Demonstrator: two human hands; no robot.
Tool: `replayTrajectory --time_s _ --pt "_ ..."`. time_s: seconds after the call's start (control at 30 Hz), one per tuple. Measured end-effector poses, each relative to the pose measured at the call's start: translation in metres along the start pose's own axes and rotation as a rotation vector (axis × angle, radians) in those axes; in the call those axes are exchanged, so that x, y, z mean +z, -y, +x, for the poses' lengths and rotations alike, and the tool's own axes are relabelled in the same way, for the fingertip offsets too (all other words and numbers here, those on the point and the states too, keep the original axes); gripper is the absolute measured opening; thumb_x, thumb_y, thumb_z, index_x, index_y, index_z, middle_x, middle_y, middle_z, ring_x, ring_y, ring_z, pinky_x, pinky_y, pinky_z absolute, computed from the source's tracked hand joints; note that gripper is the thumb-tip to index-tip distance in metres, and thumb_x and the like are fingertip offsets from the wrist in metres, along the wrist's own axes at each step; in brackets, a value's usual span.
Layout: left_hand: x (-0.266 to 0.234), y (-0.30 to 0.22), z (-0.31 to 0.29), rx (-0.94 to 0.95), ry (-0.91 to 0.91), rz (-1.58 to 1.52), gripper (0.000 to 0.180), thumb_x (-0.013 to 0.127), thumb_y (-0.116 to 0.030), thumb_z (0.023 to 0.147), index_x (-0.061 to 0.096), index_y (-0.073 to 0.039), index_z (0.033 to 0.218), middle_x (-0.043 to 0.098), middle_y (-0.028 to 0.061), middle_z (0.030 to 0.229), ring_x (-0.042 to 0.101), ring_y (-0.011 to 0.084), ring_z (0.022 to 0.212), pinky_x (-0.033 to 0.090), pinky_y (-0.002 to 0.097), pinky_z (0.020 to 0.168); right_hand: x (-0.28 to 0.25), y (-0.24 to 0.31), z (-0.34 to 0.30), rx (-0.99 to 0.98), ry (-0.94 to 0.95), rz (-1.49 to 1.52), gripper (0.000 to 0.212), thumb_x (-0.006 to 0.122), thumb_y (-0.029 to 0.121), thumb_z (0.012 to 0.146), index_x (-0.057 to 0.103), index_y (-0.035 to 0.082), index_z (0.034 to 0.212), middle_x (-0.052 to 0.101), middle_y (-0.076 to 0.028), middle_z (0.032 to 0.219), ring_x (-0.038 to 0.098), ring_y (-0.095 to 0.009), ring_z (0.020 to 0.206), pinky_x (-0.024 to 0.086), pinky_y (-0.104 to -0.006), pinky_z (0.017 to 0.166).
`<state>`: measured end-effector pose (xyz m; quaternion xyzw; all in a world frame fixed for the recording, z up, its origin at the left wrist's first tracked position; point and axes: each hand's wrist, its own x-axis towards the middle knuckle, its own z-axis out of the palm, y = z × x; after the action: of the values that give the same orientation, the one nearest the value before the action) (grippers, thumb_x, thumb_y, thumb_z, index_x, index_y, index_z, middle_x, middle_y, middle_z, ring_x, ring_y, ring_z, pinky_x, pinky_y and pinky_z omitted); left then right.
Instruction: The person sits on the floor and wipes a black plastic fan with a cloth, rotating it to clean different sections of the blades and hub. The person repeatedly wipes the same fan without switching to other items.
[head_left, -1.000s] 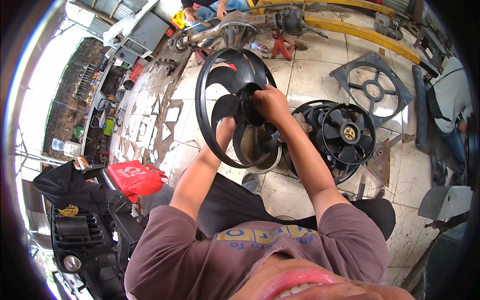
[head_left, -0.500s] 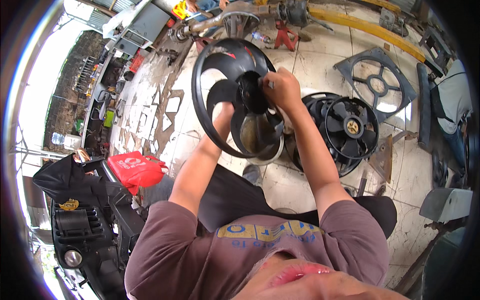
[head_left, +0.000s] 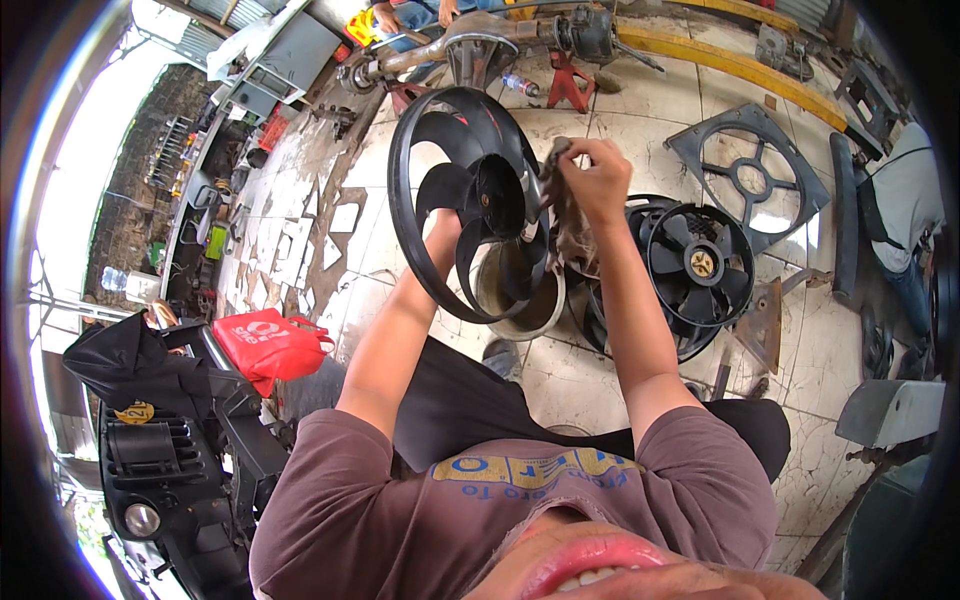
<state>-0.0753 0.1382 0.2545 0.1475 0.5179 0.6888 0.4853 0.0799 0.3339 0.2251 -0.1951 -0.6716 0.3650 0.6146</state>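
Pale tiles make up the floor [head_left: 640, 140], cracked and stained, with broken pieces strewn to the left. At the near left sits a black front end [head_left: 155, 465] with a slatted grille and a round lamp. A yellow beam [head_left: 730, 72] crosses the far right, and a rusty axle [head_left: 480, 48] spans the far middle, a worker [head_left: 408, 14] partly in view behind it. Another person [head_left: 905, 190] in a grey top is at the far right edge.

On the floor at right lies a dark shroud [head_left: 737, 176], square-cornered, with a round opening crossed by spokes. The fan [head_left: 495, 195], black and ringed by a hoop, is raised and tilted in the middle, in front of the person's body, its lower part overlapping a pale bucket [head_left: 556, 305]. A second fan [head_left: 702, 265], also black, rests to the right, near the shroud.

A red bag [head_left: 268, 345] lies at left, beside the front end. A red stand [head_left: 570, 85] is under the axle.

The left hand [head_left: 443, 232] reaches behind the fan's blades; its fingers are hidden, so their grip cannot be told. The right hand [head_left: 600, 180] pinches a dirty rag [head_left: 572, 215] between bent fingers, just beside the fan's right edge; whether cloth and hoop touch is unclear. A small can [head_left: 520, 86] lies on the floor, left of the stand.
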Motion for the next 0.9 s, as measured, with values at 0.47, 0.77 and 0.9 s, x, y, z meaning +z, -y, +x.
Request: replayTrajectory --time_s 0.47,0.77,0.9 --pt "0.006 0.01 -0.003 -0.052 -0.003 -0.007 0.048 0.059 -0.047 0.103 0.066 -0.004 0.124 0.074 0.0143 0.111 0.072 0.0309 0.09 0.057 0.0414 0.09 0.023 -0.007 -0.028 -0.247 0.568 -0.114 0.009 0.076 0.02 0.077 0.07 0.014 0.074 0.061 -0.012 0.073 0.065 -0.035 0.073 0.051 -0.0472 0.065" --pt "0.011 0.009 0.002 -0.074 0.005 -0.01 0.048 0.059 -0.047 0.103 0.067 -0.004 0.124 0.074 0.0142 0.11 0.072 0.0309 0.089 0.058 0.0413 0.089 0.032 -0.003 -0.038 -0.255 0.557 -0.183 0.011 0.073 0.019 0.076 0.067 0.012 0.07 0.064 -0.009 0.068 0.065 -0.031 0.077 0.052 -0.0452 0.068" --pt "0.011 0.008 0.001 -0.079 0.007 -0.008 0.048 0.06 -0.047 0.102 0.067 -0.004 0.124 0.074 0.0142 0.11 0.072 0.0309 0.089 0.058 0.0413 0.089 0.03 -0.004 -0.032 -0.279 0.566 -0.121 0.009 0.076 0.012 0.071 0.067 0.011 0.073 0.063 -0.01 0.069 0.064 -0.032 0.076 0.051 -0.045 0.066"
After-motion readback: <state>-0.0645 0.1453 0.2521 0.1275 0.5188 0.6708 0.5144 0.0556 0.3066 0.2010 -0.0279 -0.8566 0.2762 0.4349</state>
